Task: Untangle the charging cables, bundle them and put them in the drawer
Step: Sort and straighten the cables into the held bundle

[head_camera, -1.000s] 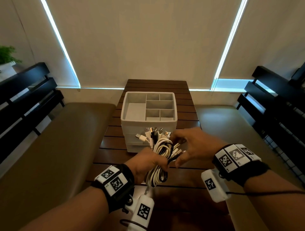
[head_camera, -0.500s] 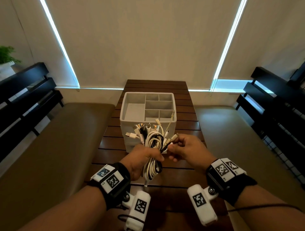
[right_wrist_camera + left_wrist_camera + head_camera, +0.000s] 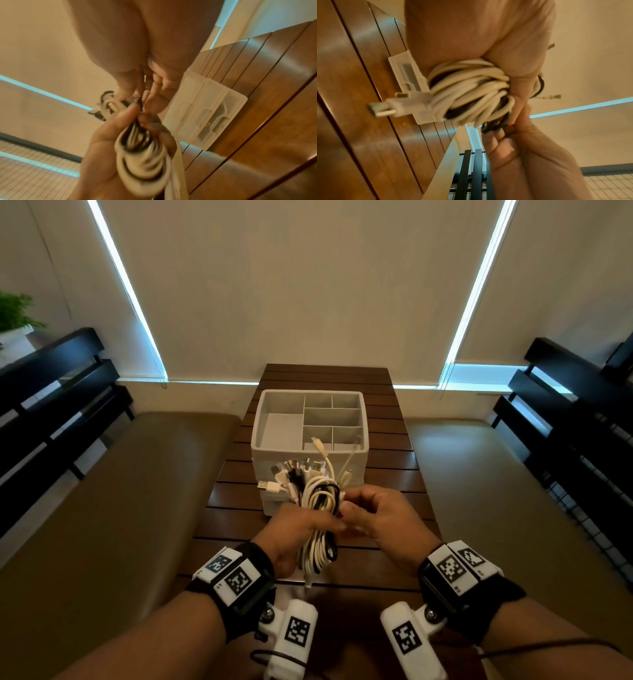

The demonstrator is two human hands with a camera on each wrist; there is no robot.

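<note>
Both hands on the coiled bundle of white and black charging cables point(image 3: 320, 522)

Left hand point(image 3: 298, 534) grips its middle; right hand point(image 3: 375, 520) pinches strands beside it, plugs fanning upward. Just beyond stands the white plastic drawer organiser point(image 3: 310, 440) on the dark slatted wooden table point(image 3: 387, 481).

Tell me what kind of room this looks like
Probably a seating nook or lounge rather than a workshop: a slatted wooden table stands between two padded benches with dark slatted backrests, roller blinds cover the windows, and a potted plant sits at the far left.
</note>
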